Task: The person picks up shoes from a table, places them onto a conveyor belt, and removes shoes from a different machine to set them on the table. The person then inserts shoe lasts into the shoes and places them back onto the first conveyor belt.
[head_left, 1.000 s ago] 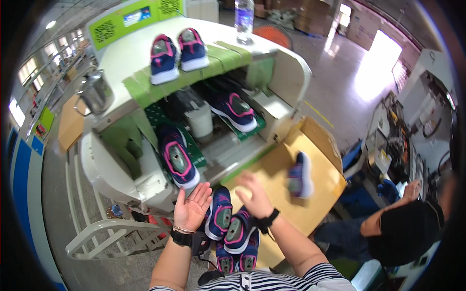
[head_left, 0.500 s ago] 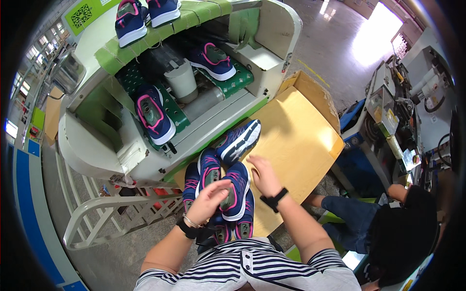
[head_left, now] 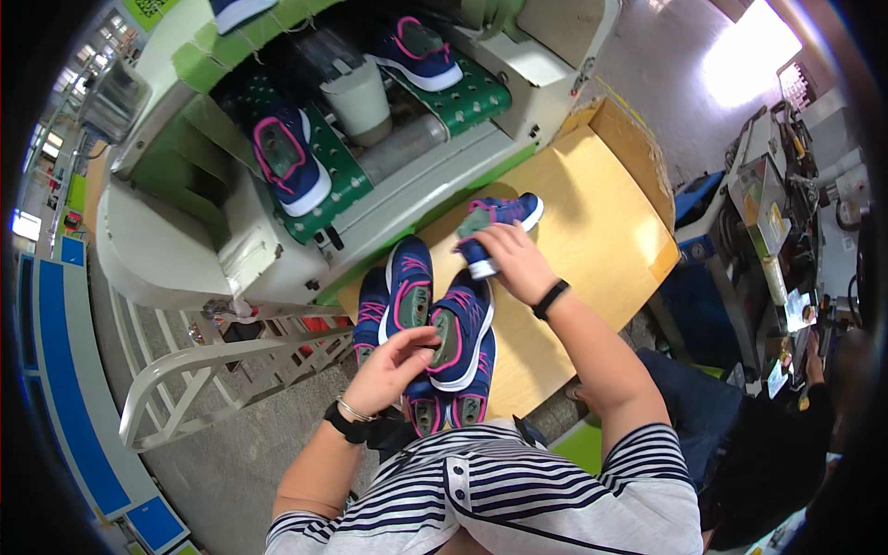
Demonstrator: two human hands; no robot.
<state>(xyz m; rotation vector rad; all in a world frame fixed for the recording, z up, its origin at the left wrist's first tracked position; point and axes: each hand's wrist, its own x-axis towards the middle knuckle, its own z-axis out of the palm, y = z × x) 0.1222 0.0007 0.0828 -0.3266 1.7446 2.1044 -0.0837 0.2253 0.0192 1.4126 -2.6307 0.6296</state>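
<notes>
My right hand (head_left: pixel 516 263) grips a navy sneaker (head_left: pixel 525 208) with pink trim by its heel end, over the tan board. The toe points away to the right, and a grey-green insert shows in the opening. My left hand (head_left: pixel 393 370) is half curled with a gap between thumb and fingers, and holds nothing. Its fingertips overlap the collar of another navy sneaker (head_left: pixel 467 319), which lies on top of a close group of matching shoes; I cannot tell whether they touch it. Beside that one lies a further sneaker (head_left: pixel 407 268), laces up.
A tan board (head_left: pixel 573 222) with a cardboard edge (head_left: pixel 638 139) adjoins the pale machine (head_left: pixel 185 240). Two sneakers ride its green dotted belts (head_left: pixel 338 190). A metal rail (head_left: pixel 176 370) stands at left. A co-worker in dark clothes (head_left: pixel 768 453) is at right.
My right hand has reached forward and taken hold of the far sneaker, which has turned from sole-showing to upright and shifted right. My left hand stays near the shoe group. The view has shifted.
</notes>
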